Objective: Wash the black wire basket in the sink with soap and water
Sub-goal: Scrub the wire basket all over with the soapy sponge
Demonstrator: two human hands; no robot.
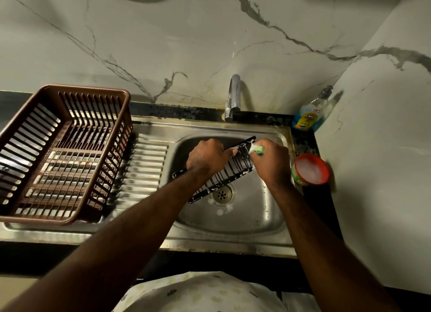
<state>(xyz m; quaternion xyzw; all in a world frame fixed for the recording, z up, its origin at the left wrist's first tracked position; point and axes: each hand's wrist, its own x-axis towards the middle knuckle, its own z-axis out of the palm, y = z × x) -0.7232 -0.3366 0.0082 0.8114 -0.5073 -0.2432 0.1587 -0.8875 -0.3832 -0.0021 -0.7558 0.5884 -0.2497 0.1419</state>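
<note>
Left hand (208,157) covers part of the black wire basket (235,170) it grips; right hand (271,163) clutches a foamy green sponge (258,150).

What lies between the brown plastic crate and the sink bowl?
Only the ribbed steel drainboard separates the brown crate from the sink bowl; nothing rests on that stretch, as the head view shows.

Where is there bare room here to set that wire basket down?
Bare: the ribbed drainboard between the brown dish rack and the sink basin, and the basin floor nearest the person. Crowded: the right ledge, with soap bottle and red tub; the left hand, right hand and black wire basket fill the basin's middle.
</note>
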